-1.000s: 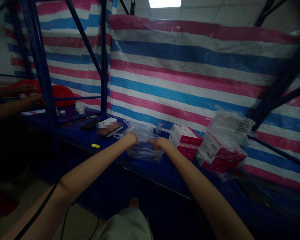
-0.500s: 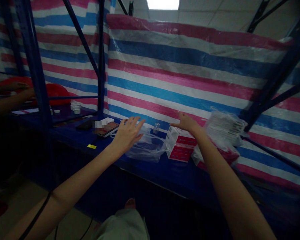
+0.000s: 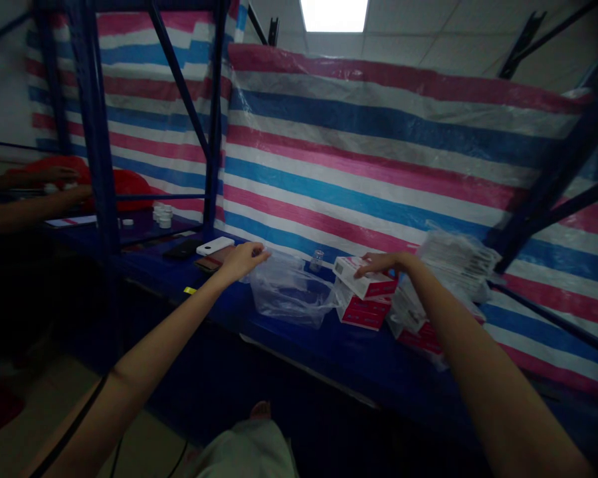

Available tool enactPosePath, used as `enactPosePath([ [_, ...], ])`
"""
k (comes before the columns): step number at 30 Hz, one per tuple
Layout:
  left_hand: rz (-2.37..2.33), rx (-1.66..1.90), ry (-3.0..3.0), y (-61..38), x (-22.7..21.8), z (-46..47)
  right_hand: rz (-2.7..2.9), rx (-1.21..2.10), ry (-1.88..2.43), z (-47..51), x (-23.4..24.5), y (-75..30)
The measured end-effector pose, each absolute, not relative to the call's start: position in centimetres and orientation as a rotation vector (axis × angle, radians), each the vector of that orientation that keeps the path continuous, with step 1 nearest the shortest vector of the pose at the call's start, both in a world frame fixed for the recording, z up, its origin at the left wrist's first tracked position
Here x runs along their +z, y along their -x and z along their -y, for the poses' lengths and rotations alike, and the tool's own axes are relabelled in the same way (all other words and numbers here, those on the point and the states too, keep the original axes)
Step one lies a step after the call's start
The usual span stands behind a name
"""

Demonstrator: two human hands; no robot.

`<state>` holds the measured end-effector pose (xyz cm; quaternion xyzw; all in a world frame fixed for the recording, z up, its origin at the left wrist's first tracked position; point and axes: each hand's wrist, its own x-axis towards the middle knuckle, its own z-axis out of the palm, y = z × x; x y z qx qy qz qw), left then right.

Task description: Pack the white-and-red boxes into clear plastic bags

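My left hand (image 3: 243, 257) pinches the rim of a clear plastic bag (image 3: 289, 292) that stands open on the blue shelf (image 3: 299, 335). My right hand (image 3: 381, 263) grips the top white and red box (image 3: 363, 279) of a small stack (image 3: 361, 311) and has it tilted up off the stack. A small glass vial (image 3: 317, 259) stands behind the bag, against the striped tarp.
A plastic-wrapped pile of more boxes (image 3: 446, 285) lies right of the stack. A phone, a white power bank (image 3: 214, 245) and small white jars (image 3: 162, 214) lie to the left. Another person's arms (image 3: 30, 199) work at the far left. Blue rack posts (image 3: 99, 126) frame the shelf.
My hands left the bag and spread open in the air; now the left hand has closed on the bag's rim and the right has taken hold of the top box and tilted it.
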<state>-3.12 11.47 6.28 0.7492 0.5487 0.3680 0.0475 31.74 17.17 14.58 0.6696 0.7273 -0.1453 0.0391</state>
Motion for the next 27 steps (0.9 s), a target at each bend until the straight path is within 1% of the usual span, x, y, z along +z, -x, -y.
enactPosePath([
  [3,-1.339,1.129,-2.191,3.5,5.9,-12.1,-2.280,-0.791,-1.876,-15.6,16.6,-31.4],
  [6,-1.270,1.070,-2.134,3.7,5.6,-12.3,-2.588,-0.893,-1.614,-14.1,18.1,-30.0],
  [8,-1.243,1.030,-2.103,3.6,5.3,-12.4,-2.710,-0.985,-1.436,-13.8,18.2,-28.3],
  [10,-1.210,1.028,-2.074,3.6,4.9,-12.6,-2.718,-1.143,-1.267,-14.0,17.5,-26.2],
  [13,-1.194,1.102,-2.061,3.7,4.2,-13.0,-2.627,-1.378,-1.068,-15.1,15.0,-23.2],
  [15,-1.230,1.146,-2.088,3.9,3.7,-13.1,-2.580,-1.454,-0.998,-16.0,13.0,-21.8],
  [18,-1.387,1.108,-2.183,4.3,3.5,-12.9,-2.557,-1.422,-0.996,-17.2,10.3,-20.8],
  [22,-1.599,1.009,-2.293,4.1,4.1,-11.9,-2.613,-1.229,-1.114,-18.1,8.2,-20.4],
  [24,-1.582,0.998,-2.292,3.9,4.5,-11.7,-2.641,-1.166,-1.122,-18.5,7.6,-20.2],
  [27,-1.395,0.965,-2.226,3.7,4.8,-11.8,-2.698,-1.020,-1.108,-19.0,6.6,-19.8],
])
